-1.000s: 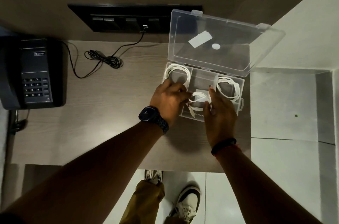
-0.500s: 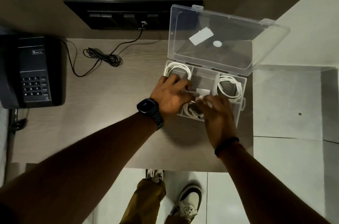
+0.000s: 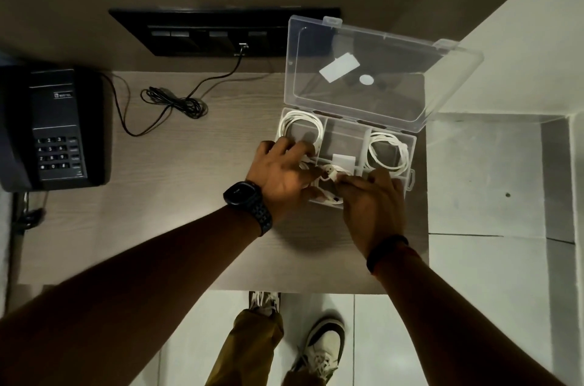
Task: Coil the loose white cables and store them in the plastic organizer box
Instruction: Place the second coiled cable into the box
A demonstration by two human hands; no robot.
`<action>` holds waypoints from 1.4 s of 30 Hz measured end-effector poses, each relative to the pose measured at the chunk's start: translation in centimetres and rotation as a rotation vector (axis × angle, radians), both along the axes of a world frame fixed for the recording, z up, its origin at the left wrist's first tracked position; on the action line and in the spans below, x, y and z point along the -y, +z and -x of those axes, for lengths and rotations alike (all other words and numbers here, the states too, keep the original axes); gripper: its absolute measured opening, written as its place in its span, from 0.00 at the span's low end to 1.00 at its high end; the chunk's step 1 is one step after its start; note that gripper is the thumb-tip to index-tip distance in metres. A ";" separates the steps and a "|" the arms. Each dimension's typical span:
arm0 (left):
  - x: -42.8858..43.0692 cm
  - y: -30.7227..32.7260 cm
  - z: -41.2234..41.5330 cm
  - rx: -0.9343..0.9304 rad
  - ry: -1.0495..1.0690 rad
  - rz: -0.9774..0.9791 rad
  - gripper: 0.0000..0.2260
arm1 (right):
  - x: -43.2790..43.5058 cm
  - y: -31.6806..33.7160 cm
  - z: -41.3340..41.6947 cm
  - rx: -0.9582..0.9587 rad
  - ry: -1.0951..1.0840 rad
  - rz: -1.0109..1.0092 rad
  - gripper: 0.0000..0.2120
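Wooden desk (image 3: 158,227), tiled floor below.
Left hand (image 3: 279,174) and right hand (image 3: 373,202), fingers curled, pinch a white cable (image 3: 330,175) over the organizer box (image 3: 410,145).

Both hands work over the clear organizer box (image 3: 410,145), whose lid (image 3: 442,95) stands open. The left hand (image 3: 281,174) and right hand (image 3: 373,199) pinch a white cable (image 3: 328,172) at the front compartment. Coiled cables occupy the rear corners.
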State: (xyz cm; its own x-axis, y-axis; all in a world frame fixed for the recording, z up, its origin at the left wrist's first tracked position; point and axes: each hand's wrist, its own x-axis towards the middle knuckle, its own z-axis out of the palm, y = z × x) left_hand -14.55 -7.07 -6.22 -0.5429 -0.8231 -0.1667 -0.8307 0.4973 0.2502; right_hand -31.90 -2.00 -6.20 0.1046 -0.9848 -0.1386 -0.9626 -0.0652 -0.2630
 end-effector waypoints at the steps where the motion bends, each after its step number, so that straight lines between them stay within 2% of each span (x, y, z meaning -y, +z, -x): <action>1: -0.2 0.0 0.1 -0.006 0.012 0.004 0.15 | -0.1 0.0 0.0 -0.010 0.014 0.027 0.11; 5: -0.6 0.0 1.4 0.053 0.018 0.021 0.08 | 0.0 0.1 0.0 0.008 0.033 -0.012 0.12; 11: -1.5 -0.5 0.5 0.069 -0.024 0.036 0.18 | 0.4 0.5 0.4 0.087 0.070 -0.057 0.11; 16: -1.0 0.0 -0.1 0.073 -0.102 0.013 0.20 | 1.0 1.3 0.8 0.222 0.005 -0.076 0.11; 18: -0.3 0.4 -0.5 0.061 -0.114 -0.018 0.21 | 1.5 2.0 0.9 0.289 -0.058 0.010 0.10; 21: 1.4 2.1 -0.9 -0.065 -0.054 0.062 0.21 | 3.0 3.5 1.7 0.311 -0.212 0.287 0.10; 23: 3.5 3.5 -0.9 -0.173 0.136 0.204 0.24 | 4.7 4.6 2.6 0.274 -0.339 0.431 0.16; 24: 4.8 4.3 -0.8 -0.214 0.261 0.256 0.27 | 5.7 5.1 3.1 0.257 -0.398 0.441 0.21; 26: 7.4 6.0 -0.6 -0.280 0.456 0.274 0.32 | 7.7 6.0 3.8 0.255 -0.493 0.373 0.33; 28: 9.5 7.0 -0.3 -0.268 0.485 0.226 0.32 | 9.7 6.8 4.4 0.306 -0.518 0.265 0.39; 30: 10.5 7.6 -0.1 -0.247 0.420 0.204 0.29 | 10.9 7.2 4.9 0.317 -0.518 0.216 0.34; 33: 11.0 8.3 -0.3 -0.259 0.399 0.192 0.22 | 11.2 7.6 5.5 0.264 -0.518 0.284 0.19; 36: 10.3 9.2 -0.8 -0.295 0.331 0.249 0.12 | 9.4 7.9 5.6 0.218 -0.446 0.324 0.11; 40: 6.6 9.6 -2.2 -0.312 0.083 0.215 0.06 | 5.2 8.3 5.1 0.080 -0.210 0.353 0.11; 42: 4.0 8.9 -2.9 -0.294 -0.056 0.186 0.08 | 2.6 7.9 5.0 0.065 -0.064 0.331 0.14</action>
State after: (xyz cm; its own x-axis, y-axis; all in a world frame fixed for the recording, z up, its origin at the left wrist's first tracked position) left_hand -11.62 -11.06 2.69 -0.5906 -0.7923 0.1532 -0.7068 0.5994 0.3757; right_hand -36.95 -4.62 1.72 0.0388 -0.9801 0.1946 -0.9496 -0.0969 -0.2983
